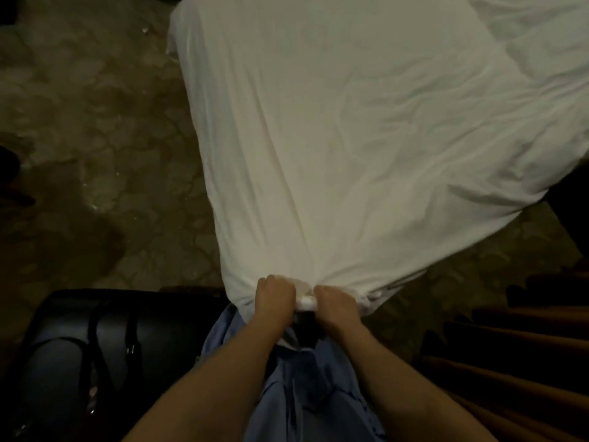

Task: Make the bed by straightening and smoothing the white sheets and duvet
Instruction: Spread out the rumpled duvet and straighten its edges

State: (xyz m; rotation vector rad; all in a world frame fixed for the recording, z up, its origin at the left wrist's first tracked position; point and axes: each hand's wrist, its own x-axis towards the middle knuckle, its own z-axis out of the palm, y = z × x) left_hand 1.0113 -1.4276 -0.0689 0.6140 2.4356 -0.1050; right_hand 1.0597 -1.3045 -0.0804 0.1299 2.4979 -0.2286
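Observation:
A large white duvet stretches away from me, from my waist up to the top of the view, with creases fanning out from its near edge. My left hand and my right hand grip that near edge side by side, fingers curled round a bunched roll of white cloth between them. At the top right the duvet lies on more white bedding, which is rumpled. The duvet's left edge hangs over the floor.
Patterned brown carpet lies to the left and under the duvet. A dark bag with straps sits at the lower left. Brown curtain folds hang at the lower right. My blue clothing is below my hands.

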